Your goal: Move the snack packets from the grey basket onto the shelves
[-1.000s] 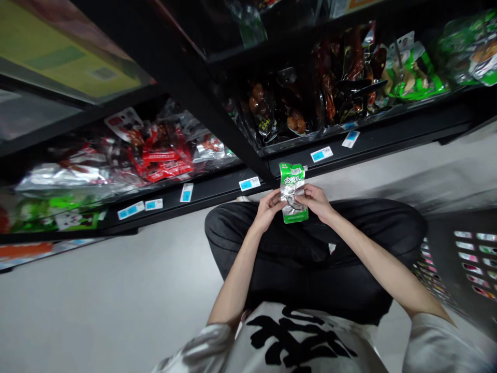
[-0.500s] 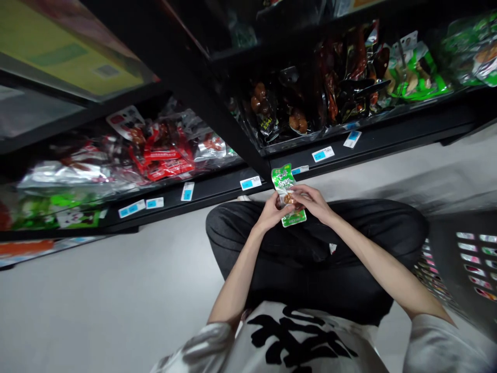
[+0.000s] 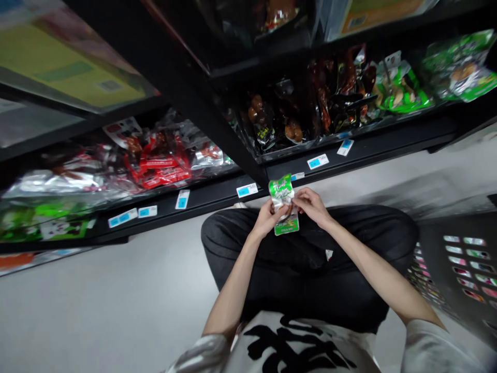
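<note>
"Packet (image 3: 281, 191), green and silver: where is it?"

"Over my folded legs (image 3: 365, 228), near the black shelf edge (image 3: 213, 199). My left hand (image 3: 266, 218) is clamped on its left side, thumb across the front; my right hand (image 3: 312, 208) pinches its right edge."

"And around you?"

"A grey basket (image 3: 433, 238) near my right knee, price tags (image 3: 318, 161) along that edge, red packs (image 3: 165, 168) lying behind them."

"What colours is the small packet (image 3: 281, 189)?"
"Bright green at both ends, silver and brown between, white lettering."
"And the trousers (image 3: 306, 290) and shirt (image 3: 303, 339)?"
"Black trousers; whitish shirt, printed with bold black characters."
"The shelf (image 3: 373, 142)?"
"Black, its price tags (image 3: 318, 161) white with blue blocks. The basket (image 3: 435, 251): dark grey, patterned with slots."
</note>
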A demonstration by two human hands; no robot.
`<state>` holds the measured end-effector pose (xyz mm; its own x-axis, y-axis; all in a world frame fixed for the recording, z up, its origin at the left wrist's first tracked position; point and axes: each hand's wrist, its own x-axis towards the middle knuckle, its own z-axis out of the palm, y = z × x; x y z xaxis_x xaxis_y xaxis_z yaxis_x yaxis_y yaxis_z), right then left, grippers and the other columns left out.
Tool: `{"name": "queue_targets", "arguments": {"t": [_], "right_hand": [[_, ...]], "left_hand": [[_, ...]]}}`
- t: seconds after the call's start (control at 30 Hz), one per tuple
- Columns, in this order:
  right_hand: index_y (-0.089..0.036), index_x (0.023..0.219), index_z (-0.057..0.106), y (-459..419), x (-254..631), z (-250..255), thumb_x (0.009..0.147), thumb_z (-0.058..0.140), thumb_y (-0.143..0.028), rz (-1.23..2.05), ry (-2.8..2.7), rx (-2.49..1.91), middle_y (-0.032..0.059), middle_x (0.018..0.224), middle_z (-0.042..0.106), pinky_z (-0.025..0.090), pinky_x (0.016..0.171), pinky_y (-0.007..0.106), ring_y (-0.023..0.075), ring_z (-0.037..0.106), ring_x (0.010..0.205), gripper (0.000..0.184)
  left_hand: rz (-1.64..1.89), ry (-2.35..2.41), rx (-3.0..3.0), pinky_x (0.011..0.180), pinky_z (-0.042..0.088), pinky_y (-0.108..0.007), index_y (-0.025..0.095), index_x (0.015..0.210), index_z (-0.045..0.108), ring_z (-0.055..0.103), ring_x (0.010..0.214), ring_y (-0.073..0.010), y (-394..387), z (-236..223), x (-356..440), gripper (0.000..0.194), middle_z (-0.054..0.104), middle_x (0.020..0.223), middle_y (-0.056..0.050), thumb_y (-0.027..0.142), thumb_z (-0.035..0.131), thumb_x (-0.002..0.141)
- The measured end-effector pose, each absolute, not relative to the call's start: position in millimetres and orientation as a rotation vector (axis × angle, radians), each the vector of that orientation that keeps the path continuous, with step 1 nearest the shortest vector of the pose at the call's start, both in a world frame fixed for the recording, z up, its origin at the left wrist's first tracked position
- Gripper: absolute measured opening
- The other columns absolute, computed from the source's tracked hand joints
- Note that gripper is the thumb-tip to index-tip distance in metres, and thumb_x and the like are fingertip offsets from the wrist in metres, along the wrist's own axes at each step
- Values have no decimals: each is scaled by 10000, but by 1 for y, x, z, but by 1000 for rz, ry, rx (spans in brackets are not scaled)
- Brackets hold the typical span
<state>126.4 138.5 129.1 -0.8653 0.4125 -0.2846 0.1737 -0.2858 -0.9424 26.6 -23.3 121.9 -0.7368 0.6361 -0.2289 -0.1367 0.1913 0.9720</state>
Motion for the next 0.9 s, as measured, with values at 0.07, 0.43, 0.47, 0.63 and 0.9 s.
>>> {"name": "queue_targets", "arguments": {"t": [0.07,0.43,0.47,0.63,0.9], "right_hand": [[-206,973,595,138,127,131,722,795,-482,2235,-1825,-738,-22,826,644,491,585,231,106,581,642,423],[-136,765,725,131,145,143,483,924,-531,2428,-1840,-753,-19,703,660,479,678,268,102,554,618,525],[-134,742,723,130,147,142,475,933,-517,2401,-1814,-759,-20,686,655,469,664,264,98,544,602,512],[-124,762,736,146,156,153,523,943,-458,2195,-1626,-774,19,660,668,476,610,269,134,583,579,460],[-236,1071,623,293,192,221,757,725,-457,1219,-1006,-946,25,984,700,548,650,248,138,669,794,398]], "left_hand": [[1627,1897,457,771,551,-313,120,990,700,697,827,-225,-27,124,25,486,761,943,-88,468,855,688],[1851,1691,73,1017,555,-457,174,1001,736,717,1072,-329,-37,125,26,533,778,1023,-78,437,911,572],[1826,1714,96,1020,554,-472,177,1014,738,714,1086,-338,-38,126,26,538,779,1035,-79,448,904,581],[1684,1686,333,905,614,-455,187,962,745,723,1062,-372,-37,122,24,525,789,1038,-111,563,855,613],[1638,1483,737,933,593,-348,220,996,760,720,1051,-305,-25,132,29,408,759,1141,-114,563,743,775]]}}
